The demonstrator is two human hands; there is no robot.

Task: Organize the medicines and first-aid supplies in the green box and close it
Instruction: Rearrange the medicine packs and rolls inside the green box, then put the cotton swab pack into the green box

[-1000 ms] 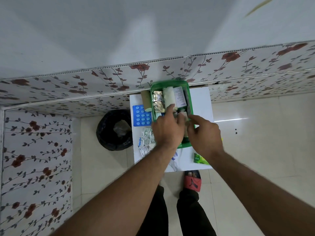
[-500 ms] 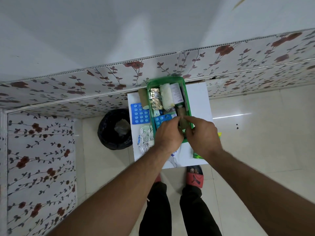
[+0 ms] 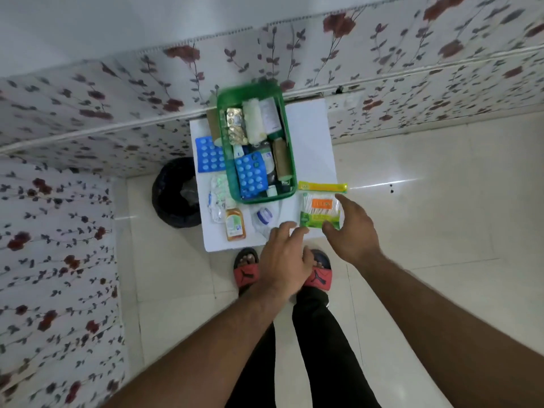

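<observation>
The green box (image 3: 224, 134) stands open on a small white table (image 3: 312, 136), holding blister packs, a white gauze roll (image 3: 253, 122), a brown roll (image 3: 281, 159) and a blue pill sheet (image 3: 250, 175). A green and orange packet of cotton buds (image 3: 319, 209) lies at the table's near right corner. My right hand (image 3: 351, 228) is spread around that packet, thumb at its near edge, fingers by its right side. My left hand (image 3: 284, 260) hovers open over the near edge, fingertips close to the packet's left corner.
On the table left of the box lie another blue pill sheet (image 3: 209, 154), clear plastic packets (image 3: 217, 195), an orange bottle (image 3: 234, 223) and a small blue-capped item (image 3: 264, 216). A black bin (image 3: 173, 192) stands left of the table. Floral wall panels run behind.
Both hands left the green box, where they were pressing the brown roll in, and drew back toward me to the cotton bud packet. The box's contents now show.
</observation>
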